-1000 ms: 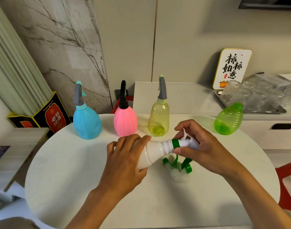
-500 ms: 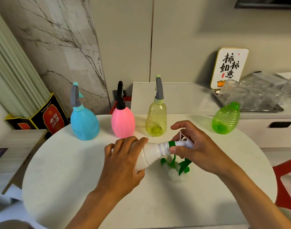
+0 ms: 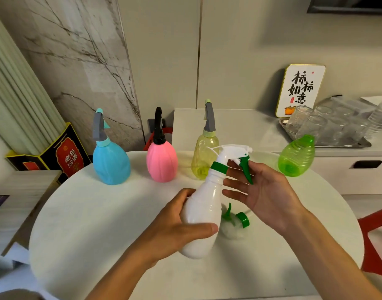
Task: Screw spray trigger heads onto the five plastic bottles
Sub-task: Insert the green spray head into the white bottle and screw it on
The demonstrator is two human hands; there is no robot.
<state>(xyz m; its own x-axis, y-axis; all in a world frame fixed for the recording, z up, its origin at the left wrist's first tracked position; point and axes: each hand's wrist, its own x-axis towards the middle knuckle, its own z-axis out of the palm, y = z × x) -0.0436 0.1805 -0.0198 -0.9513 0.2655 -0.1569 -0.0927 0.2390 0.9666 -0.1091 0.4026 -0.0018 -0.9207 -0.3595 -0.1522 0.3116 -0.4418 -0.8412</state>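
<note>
I am looking down at the round white table (image 3: 81, 230), which is spreading out under and all around my grip. My left hand (image 3: 175, 230) is wrapping its thumb and fingers round the belly of the white bottle (image 3: 204, 215), grasping it and tilting it so its neck is leaning up and away from the hold. Just right of that grip, my right hand (image 3: 266, 198) is lying released, palm up and fingers straight, with the fingertips (image 3: 228, 182) sitting right beside the bottle's neck; I cannot tell whether they are touching it. Beyond the grip, along the far edge of the table, the blue spray bottle (image 3: 111, 163) is standing far left, the pink spray bottle (image 3: 162, 163) is standing left of my hold, and the yellow spray bottle (image 3: 204, 156) is standing straight behind the white one, each wearing a trigger head. Far right of the grip, the green bottle (image 3: 297, 156) is standing with an open, bare neck. At the top of the bottle I am holding, the white trigger head (image 3: 231, 153) is sitting on the neck by its green collar (image 3: 219, 166), its green lever (image 3: 246, 169) hanging down over my right fingers. Just below and right of the grip, a loose green-capped trigger head (image 3: 237, 221) is lying on the table.
</note>
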